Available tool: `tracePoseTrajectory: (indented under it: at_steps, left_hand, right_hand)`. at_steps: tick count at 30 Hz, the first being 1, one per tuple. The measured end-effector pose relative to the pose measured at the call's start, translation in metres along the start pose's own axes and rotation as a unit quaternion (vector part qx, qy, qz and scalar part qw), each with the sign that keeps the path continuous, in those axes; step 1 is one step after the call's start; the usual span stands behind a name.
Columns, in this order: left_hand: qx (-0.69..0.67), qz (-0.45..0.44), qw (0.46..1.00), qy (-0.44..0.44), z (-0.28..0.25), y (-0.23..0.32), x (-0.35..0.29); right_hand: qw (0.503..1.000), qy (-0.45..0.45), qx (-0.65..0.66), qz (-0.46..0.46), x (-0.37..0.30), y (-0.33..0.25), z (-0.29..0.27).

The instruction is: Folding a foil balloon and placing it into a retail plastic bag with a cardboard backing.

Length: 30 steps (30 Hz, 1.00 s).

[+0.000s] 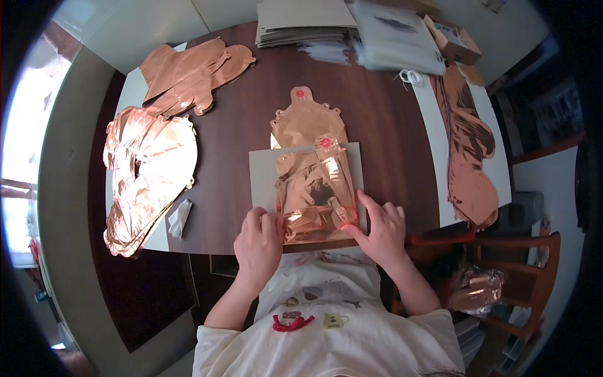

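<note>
A folded rose-gold foil balloon (pixel 314 191) lies on a grey card sheet (pixel 262 176) near the front edge of the dark wooden table (pixel 383 119). My left hand (pixel 257 242) presses on the balloon's lower left corner. My right hand (pixel 380 229) holds its lower right edge, thumb laid across the foil. Another flat rose-gold balloon (pixel 306 119) with a red valve tab lies just beyond, partly under the card sheet.
A pile of rose-gold balloons (pixel 147 176) sits at the left and another (pixel 188 75) at the back left. A long balloon stack (pixel 468 151) runs down the right. Card sheets (pixel 304 25) and clear bags (pixel 396 38) are stacked at the back. A wooden chair (pixel 527 276) stands to the right.
</note>
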<state>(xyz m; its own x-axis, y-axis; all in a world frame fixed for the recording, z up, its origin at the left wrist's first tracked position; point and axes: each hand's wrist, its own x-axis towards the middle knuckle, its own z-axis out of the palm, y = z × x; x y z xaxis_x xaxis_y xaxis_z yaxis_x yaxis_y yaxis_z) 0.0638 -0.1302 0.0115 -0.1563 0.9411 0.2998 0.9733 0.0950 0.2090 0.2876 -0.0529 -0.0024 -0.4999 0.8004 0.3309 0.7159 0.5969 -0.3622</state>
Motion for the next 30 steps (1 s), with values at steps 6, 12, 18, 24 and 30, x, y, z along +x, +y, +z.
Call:
tracePoseTrajectory:
  at_steps: [6,12,18,24,30]
  left_hand:
    - [-0.116,0.199,0.962,-0.144,-0.015,0.045,-0.031]
    - [-0.036,0.164,0.969,-0.182,0.001,0.037,-0.032]
    - [0.022,0.156,0.966,-0.206,-0.003,0.021,-0.023]
    - [0.035,0.153,0.964,-0.214,-0.002,0.021,-0.026]
    - [0.046,0.156,0.962,-0.219,0.002,0.021,-0.028]
  right_hand:
    - [1.0,0.005,-0.006,0.006,0.002,-0.004,-0.002]
    - [1.0,-0.004,-0.002,0.01,0.002,-0.004,-0.002]
    - [0.999,-0.023,-0.014,0.028,0.002,-0.003,-0.003]
    - [1.0,0.022,-0.01,0.01,-0.003,-0.005,0.002]
    - [0.982,-0.1,-0.012,-0.161,-0.026,-0.028,-0.004]
